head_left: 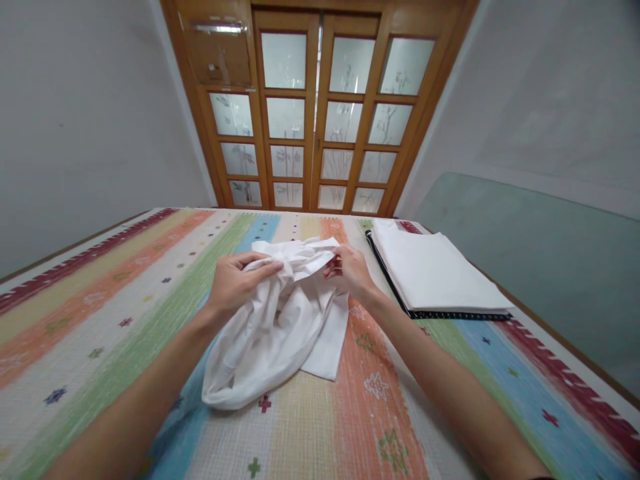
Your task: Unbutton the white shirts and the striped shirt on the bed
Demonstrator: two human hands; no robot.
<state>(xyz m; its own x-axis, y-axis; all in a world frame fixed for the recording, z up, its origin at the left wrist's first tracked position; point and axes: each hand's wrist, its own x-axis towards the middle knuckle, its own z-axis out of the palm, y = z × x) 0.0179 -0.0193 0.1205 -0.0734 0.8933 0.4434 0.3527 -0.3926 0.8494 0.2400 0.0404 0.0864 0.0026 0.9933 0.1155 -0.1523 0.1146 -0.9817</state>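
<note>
A crumpled piece of white fabric (pixel 280 340), perhaps a garment, hangs from both hands, and its lower part rests on the striped cloth. My left hand (pixel 240 277) pinches its gathered upper edge, thumb on top. At the right end of the same edge, my right hand (pixel 350 267) grips the fabric between thumb and fingers. A band of the fabric stretches between the two hands. Below, a loose fold bulges toward me and a flat corner lies to the right. Its exact kind cannot be made out from the folds.
A striped, patterned cloth (pixel 150 320) covers the broad surface under the hands. At the right lies a flat stack of folded white fabric (pixel 440 273) over a dark, dotted piece (pixel 450 315). A pale green headboard-like panel (pixel 530 247) borders the right side. Wooden glass doors (pixel 315 113) stand behind.
</note>
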